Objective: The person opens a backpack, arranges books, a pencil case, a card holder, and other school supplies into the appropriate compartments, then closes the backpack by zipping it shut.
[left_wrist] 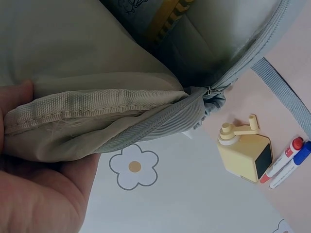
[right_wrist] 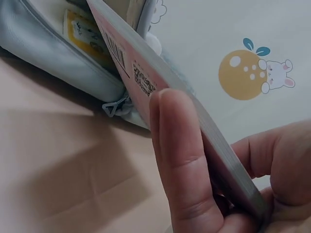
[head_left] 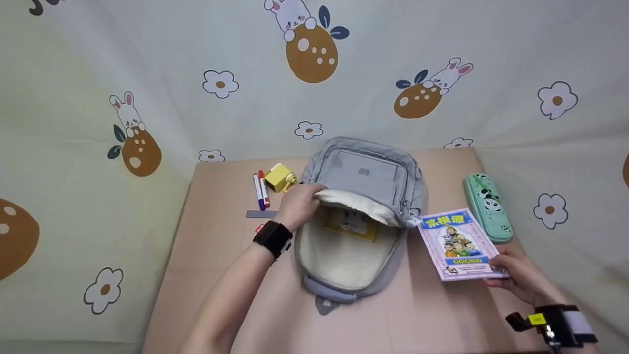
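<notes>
A grey backpack (head_left: 363, 172) lies on the table with its main compartment unzipped and its cream lining showing. My left hand (head_left: 300, 204) grips the edge of the opening flap, thumb on one side and fingers beneath, as the left wrist view shows. Inside the bag lies a yellow-bordered book (head_left: 351, 225), partly covered by the flap. To the right of the bag my right hand (head_left: 518, 275) holds a pink book (head_left: 459, 246) by its lower right corner, front cover up. The right wrist view shows its back with a barcode, fingers beneath and thumb on the other side.
A green panda pencil case (head_left: 489, 206) lies to the right, beyond the pink book. Left of the bag are a yellow crank pencil sharpener (head_left: 280, 178), two markers (head_left: 261, 191) and a grey strip (head_left: 260, 214). A patterned cloth (head_left: 255, 123) hangs behind the table.
</notes>
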Action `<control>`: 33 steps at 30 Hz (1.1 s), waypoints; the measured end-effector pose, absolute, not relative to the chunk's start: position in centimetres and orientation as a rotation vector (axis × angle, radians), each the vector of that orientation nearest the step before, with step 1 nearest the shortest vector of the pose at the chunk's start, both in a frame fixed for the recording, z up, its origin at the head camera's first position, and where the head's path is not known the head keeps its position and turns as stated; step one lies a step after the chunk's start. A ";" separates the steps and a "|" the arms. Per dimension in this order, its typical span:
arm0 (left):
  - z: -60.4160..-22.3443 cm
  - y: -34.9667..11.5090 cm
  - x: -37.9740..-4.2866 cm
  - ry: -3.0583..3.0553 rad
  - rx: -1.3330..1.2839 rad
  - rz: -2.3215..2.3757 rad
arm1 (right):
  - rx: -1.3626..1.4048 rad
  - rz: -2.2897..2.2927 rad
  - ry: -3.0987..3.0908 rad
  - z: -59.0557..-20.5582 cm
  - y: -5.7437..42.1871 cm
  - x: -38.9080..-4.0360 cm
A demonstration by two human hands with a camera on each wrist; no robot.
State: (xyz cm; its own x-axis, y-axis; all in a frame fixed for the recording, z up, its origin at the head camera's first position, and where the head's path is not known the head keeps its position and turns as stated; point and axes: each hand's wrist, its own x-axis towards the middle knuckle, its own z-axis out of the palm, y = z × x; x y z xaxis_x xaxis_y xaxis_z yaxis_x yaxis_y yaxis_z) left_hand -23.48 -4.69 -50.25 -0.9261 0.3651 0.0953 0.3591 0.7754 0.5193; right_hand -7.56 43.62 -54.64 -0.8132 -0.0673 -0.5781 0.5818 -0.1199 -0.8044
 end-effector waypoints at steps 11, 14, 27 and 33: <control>-50.2 -4.6 -23.6 2.933 0.591 0.885 | 0.327 -1.950 1.535 -54.8 42.1 -6.7; -50.2 -4.6 -23.5 2.935 0.586 0.884 | 0.222 -1.954 1.420 -55.3 40.3 -6.9; -50.4 -4.6 -23.4 2.959 0.653 0.867 | 0.180 -2.041 1.256 -58.7 29.8 -10.2; -50.4 -4.8 -23.4 2.958 0.648 0.857 | 0.220 -2.146 1.139 -59.9 26.0 -12.1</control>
State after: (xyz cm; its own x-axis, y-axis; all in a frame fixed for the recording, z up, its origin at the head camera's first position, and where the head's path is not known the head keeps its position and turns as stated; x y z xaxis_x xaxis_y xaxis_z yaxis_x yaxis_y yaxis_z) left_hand -23.37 -4.76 -50.37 -0.9151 0.3859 0.1171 0.3887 0.7667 0.5109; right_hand -12.13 25.99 -59.86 -0.7492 -0.4941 -0.4412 0.6423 -0.3792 -0.6661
